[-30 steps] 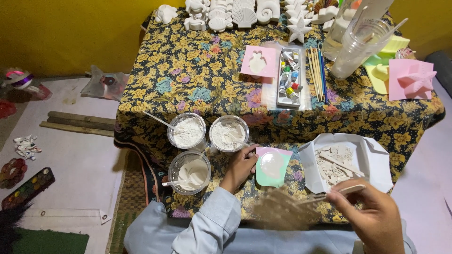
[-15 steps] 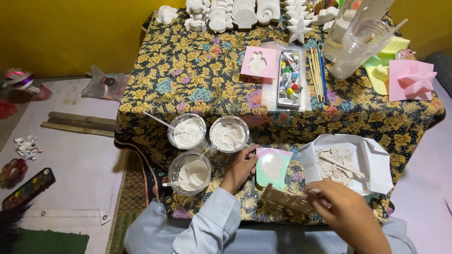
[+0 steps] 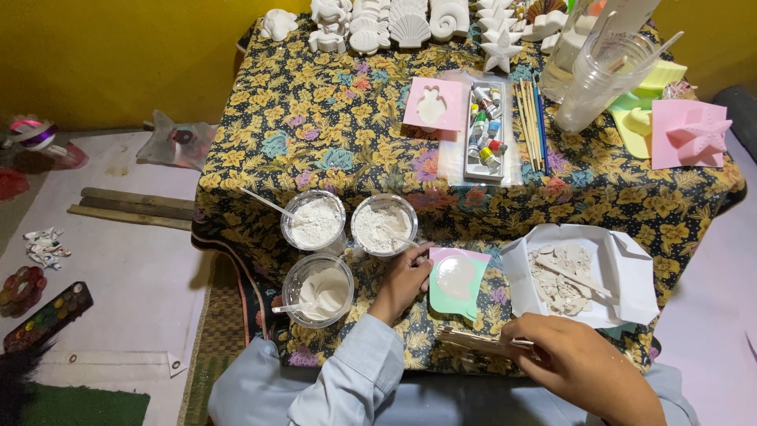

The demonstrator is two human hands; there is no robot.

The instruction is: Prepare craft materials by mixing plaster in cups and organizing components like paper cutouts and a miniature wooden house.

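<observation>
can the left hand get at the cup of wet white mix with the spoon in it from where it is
Probably yes: the left hand rests at the green mould, and the cup of wet mix sits just beside it with nothing between them.
</observation>
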